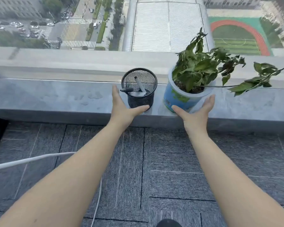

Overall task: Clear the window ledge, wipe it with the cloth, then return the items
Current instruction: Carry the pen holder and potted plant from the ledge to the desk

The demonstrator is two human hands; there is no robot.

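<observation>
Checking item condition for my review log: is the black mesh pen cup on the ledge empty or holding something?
Holding something: the black mesh pen cup contains a grey pen leaning inside and a black marker poking over its rim.

Grey carpet-tile floor, white cable, window overlooking streets, daylight

On the window ledge the mesh pen holder stands at 9 o'clock of the potted plant, just beside it, with a marker and a pen in it. A cable lies on the carpet floor at 7 o'clock.
</observation>
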